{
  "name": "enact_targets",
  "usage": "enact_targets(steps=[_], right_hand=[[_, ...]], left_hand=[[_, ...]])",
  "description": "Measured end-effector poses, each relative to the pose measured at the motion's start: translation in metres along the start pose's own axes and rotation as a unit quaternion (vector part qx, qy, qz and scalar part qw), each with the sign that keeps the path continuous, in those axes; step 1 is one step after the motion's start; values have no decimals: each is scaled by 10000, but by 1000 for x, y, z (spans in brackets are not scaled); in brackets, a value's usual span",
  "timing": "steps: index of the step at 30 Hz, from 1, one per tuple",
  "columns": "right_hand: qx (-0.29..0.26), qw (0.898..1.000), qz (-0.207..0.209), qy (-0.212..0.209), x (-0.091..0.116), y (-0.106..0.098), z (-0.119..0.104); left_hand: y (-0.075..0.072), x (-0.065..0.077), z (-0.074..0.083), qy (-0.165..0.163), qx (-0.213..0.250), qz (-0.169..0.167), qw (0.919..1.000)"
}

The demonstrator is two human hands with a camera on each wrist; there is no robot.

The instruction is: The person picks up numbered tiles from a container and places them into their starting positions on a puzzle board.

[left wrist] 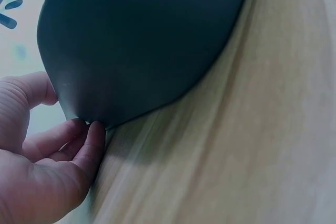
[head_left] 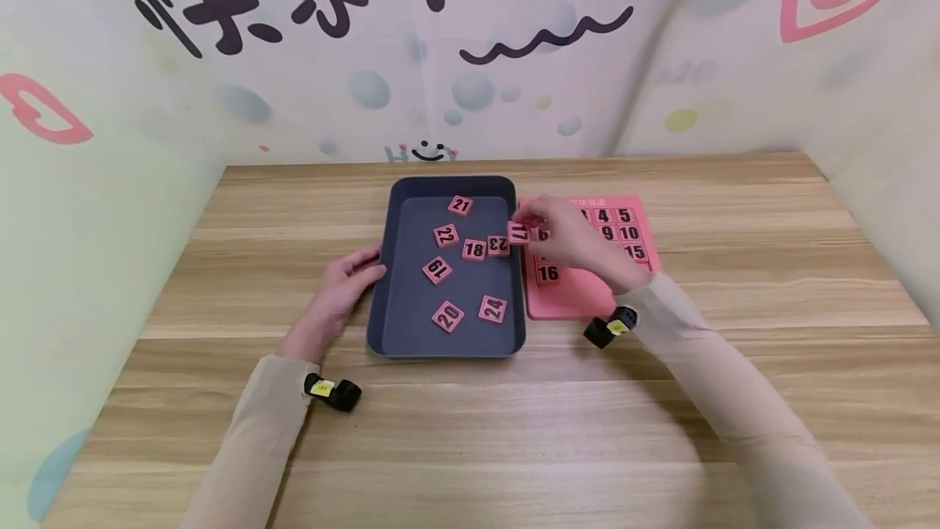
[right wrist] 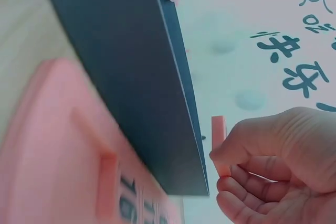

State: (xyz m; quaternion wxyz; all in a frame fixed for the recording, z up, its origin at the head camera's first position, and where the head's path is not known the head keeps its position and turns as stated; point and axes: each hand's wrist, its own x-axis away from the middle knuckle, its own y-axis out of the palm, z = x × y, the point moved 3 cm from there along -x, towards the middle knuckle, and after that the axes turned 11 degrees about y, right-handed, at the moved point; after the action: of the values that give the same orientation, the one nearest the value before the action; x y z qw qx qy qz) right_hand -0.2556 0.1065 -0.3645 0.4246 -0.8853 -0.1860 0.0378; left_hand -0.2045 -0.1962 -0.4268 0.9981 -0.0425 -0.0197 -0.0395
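Note:
My right hand [head_left: 569, 239] pinches a pink number tile [head_left: 518, 233] marked 17 between thumb and fingers, above the right rim of a dark blue-grey tray [head_left: 411, 329]. In the right wrist view the tile [right wrist: 218, 142] stands edge-on. My left hand [head_left: 339, 288] holds the tray's left side, thumb at the rim and fingertips against the outer wall [left wrist: 142, 45]. Several loose tiles lie scattered inside, among them 18 [head_left: 473, 250], 20 [head_left: 448, 316] and 24 [head_left: 493, 308]. Right of the tray lies a pink number board [head_left: 573, 300], partly hidden by my right hand.
Rows of numbered tiles fill the upper part of the board, with 16 [head_left: 547, 273] at the left of the lowest row. Everything stands on a wooden table [head_left: 470, 431]. A printed wall cloth [head_left: 470, 96] hangs behind it.

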Motion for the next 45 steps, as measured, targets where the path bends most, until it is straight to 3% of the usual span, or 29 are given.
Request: enact_targets(steps=[10, 16, 23, 31, 40, 45], right_hand=[[229, 9996, -29, -170, 47, -8, 41], [480, 9986, 8, -199, 65, -7, 58], [614, 9975, -84, -328, 71, -3, 68], [601, 9971, 86, -458, 73, -3, 69], [365, 9987, 140, 342, 70, 1, 63], [465, 9980, 241, 362, 68, 1, 61]], left_hand=[[1, -1, -1, -9, 7, 30, 10000], [1, -2, -2, -16, 22, 48, 10000], [0, -1, -2, -17, -30, 15, 10000], [0, -2, -2, 4, -39, 27, 10000], [-1, -2, -3, 38, -24, 41, 10000], [-1, -2, -3, 20, -37, 28, 10000]])
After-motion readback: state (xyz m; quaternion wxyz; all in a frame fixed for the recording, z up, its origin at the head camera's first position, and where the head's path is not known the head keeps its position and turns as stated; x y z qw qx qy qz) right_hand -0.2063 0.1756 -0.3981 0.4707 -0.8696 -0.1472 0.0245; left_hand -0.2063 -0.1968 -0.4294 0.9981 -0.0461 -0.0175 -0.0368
